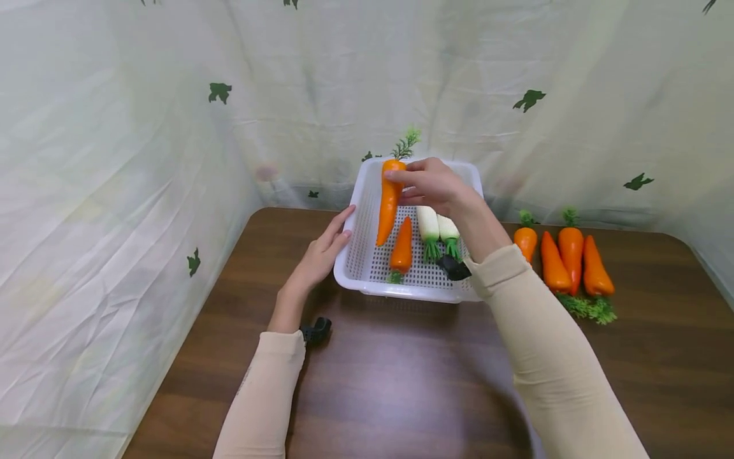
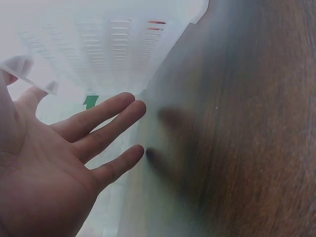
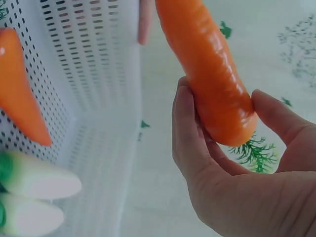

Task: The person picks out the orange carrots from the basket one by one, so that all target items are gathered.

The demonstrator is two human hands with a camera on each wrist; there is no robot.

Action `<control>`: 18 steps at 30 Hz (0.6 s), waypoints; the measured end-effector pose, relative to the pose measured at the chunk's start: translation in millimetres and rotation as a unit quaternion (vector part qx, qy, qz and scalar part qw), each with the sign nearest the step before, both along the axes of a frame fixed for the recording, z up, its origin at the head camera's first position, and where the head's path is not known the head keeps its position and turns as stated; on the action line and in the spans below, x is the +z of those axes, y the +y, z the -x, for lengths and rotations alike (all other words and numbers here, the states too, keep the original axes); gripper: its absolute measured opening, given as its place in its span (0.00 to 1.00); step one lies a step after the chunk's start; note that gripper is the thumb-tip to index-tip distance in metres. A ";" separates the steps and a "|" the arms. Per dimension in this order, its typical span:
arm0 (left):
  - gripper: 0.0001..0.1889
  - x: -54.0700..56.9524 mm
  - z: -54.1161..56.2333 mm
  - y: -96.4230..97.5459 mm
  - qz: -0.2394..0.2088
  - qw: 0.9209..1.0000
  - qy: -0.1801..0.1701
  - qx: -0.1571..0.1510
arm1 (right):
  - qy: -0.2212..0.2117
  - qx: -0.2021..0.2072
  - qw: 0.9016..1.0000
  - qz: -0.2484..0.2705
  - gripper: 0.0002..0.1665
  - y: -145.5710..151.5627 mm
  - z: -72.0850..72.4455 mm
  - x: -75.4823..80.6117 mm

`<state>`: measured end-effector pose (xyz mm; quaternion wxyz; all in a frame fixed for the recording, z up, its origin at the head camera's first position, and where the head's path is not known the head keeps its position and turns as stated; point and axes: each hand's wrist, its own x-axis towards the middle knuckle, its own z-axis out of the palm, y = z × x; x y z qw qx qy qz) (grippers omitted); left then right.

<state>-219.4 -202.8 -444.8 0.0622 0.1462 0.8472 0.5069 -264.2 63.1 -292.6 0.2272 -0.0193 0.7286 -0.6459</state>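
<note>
My right hand [image 1: 432, 185] holds an orange carrot [image 1: 388, 203] between thumb and fingers, above a white perforated plastic basket [image 1: 401, 291]. The carrot hangs tip down, its green leafy top upward; in the right wrist view the fingers lie along its thick end. At the basket's left side, the thumb and index fingertip of my left hand [image 1: 322, 255] touch the rim. Its other fingers stretch out straight below the rim in the left wrist view. Inside the basket lie another carrot [image 1: 402, 247] and two white radishes [image 1: 427, 223] with green tops, partly hidden by my right arm.
Right of the basket, several more carrots [image 1: 571, 252] lie on the brown wooden table [image 1: 367, 382], one partly covered by my right sleeve [image 1: 545, 338]. A pale cloth [image 1: 321, 83] with green leaf shapes hangs behind the table and along its left side.
</note>
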 end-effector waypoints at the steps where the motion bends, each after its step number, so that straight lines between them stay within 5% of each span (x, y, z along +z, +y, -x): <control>1: 0.31 0.1 0.6 0.3 0.001 1.000 0.002 -0.001 | 0.003 -0.002 1.000 0.005 0.38 4.1 -2.6 1.2; 10: 0.29 2.0 1.7 0.8 0.010 1.000 0.023 0.001 | 0.033 -0.007 0.999 0.003 0.34 40.4 -29.6 -8.6; 18: 0.30 4.7 0.1 -3.9 0.005 1.000 0.012 0.004 | 0.063 -0.008 0.997 -0.037 0.42 72.7 -53.7 -21.7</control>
